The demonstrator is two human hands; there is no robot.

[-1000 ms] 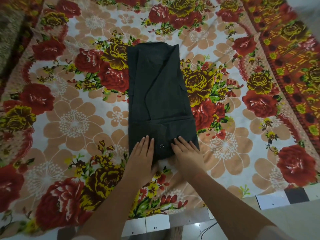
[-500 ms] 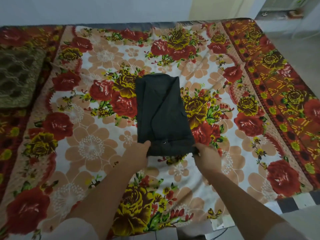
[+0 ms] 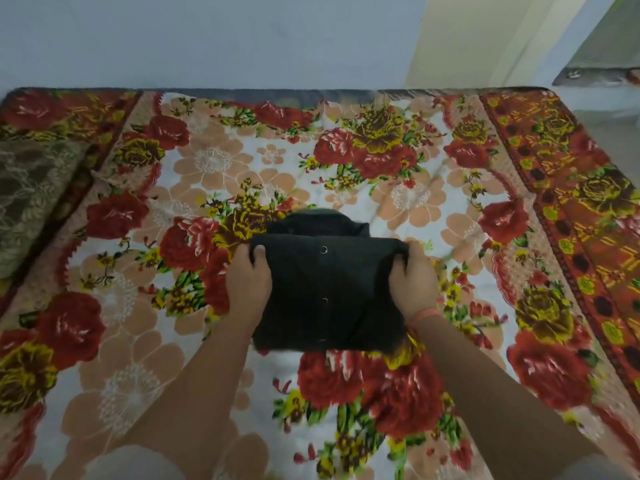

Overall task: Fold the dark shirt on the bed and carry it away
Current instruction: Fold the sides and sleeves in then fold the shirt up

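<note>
Floral bed point(image 3: 138, 375) carries the shirt point(image 3: 325, 289) near its middle. Since half a second ago I have brought the near end over the far end, halving its length. Left hand point(image 3: 247, 282) and right hand point(image 3: 414, 282) each clamp one side edge. Folding looks complete; lifting remains.

Dark shirt point(image 3: 325, 292) — folded double (snaps showing) — on the bed point(image 3: 398, 209).

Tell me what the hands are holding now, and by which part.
The folded dark shirt: left hand grips its left edge, right hand its right edge, both near the far corners.
</note>
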